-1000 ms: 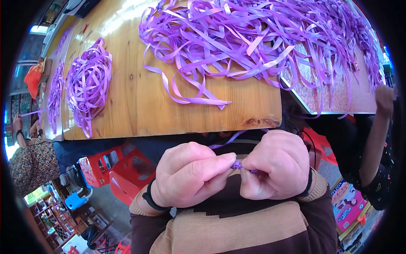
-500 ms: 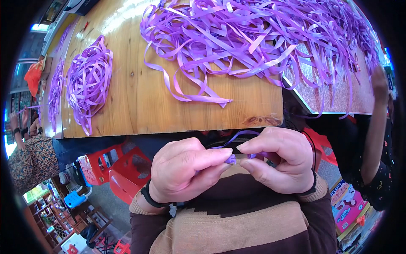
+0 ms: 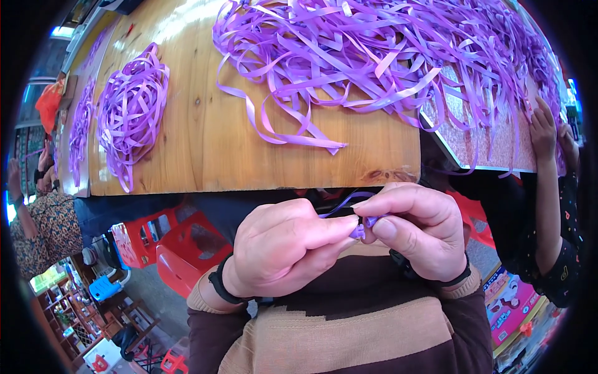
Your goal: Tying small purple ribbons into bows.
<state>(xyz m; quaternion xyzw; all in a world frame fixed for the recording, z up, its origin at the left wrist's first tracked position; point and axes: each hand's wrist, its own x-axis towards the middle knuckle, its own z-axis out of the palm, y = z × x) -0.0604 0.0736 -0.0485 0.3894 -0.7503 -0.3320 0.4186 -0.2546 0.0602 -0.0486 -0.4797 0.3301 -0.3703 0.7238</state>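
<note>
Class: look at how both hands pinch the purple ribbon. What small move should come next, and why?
Probably draw the hands slightly apart. The left hand and right hand pinch a small fold of purple ribbon between touching fingertips, its loop trailing loose behind.

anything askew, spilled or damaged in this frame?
Nothing damaged. The big purple ribbon heap sprawls loose, with strands hanging over the wooden table edge at right. A tidier ribbon bundle lies at left. Left hand and right hand pinch a small ribbon piece between the fingertips.
</note>
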